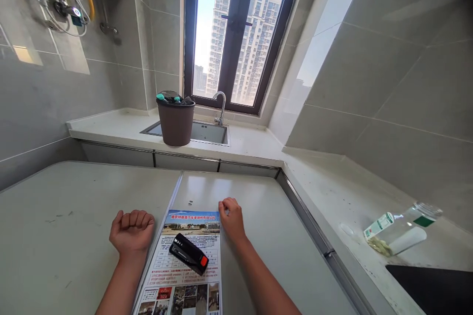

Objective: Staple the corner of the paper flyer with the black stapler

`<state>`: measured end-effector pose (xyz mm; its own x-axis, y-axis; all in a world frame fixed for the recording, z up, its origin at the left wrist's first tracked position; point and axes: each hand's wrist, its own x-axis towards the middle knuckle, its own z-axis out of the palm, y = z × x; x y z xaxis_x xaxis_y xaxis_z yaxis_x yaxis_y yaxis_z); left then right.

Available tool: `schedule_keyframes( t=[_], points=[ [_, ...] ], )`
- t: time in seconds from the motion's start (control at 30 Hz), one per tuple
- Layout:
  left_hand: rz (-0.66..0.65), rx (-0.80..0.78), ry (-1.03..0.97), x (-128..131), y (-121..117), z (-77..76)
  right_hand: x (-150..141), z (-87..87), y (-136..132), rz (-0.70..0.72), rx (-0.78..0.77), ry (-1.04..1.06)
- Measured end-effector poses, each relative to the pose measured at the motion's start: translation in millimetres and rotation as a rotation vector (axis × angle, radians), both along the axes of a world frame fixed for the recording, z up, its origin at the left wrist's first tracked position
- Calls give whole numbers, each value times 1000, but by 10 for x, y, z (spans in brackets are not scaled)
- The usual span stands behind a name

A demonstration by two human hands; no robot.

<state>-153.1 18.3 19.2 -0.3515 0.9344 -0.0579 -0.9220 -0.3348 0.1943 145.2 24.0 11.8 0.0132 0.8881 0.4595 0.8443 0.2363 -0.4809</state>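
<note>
A printed colour flyer [185, 270] lies flat on a grey table [74, 226] in front of me. On the flyer's middle rests a black stapler [188, 253] with a red end. My left hand [132, 230] sits on the table just left of the flyer, fingers curled into a loose fist with nothing seen in it. My right hand [232, 219] is at the flyer's top right corner, fingers curled and pinched against the paper's edge. A tiny staple-like piece [190, 202] lies on the table just beyond the flyer.
A white counter [121, 128] runs along the back with a steel sink [207, 133] and tap [220, 107]; a brown bin [176, 120] stands at the sink's edge. On the right counter lies a clear bottle [401, 229]. A dark hob corner [436, 288] shows bottom right.
</note>
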Motion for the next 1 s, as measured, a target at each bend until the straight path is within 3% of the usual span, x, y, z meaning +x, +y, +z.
schedule_keyframes(
  t=[0.2, 0.33, 0.6, 1.0],
  points=[
    [-15, 21, 35, 10, 2, 14, 1487, -204, -380, -159, -86, -144],
    [-24, 19, -2, 32, -3, 46, 2086, -295, -556, -287, -106, -194],
    [-11, 25, -53, 25, 3, 45, 2118, -415, -519, -344, -141, -299],
    [-48, 77, -48, 18, 17, 3, 2098, -338, -550, -346, -130, -246]
  ],
)
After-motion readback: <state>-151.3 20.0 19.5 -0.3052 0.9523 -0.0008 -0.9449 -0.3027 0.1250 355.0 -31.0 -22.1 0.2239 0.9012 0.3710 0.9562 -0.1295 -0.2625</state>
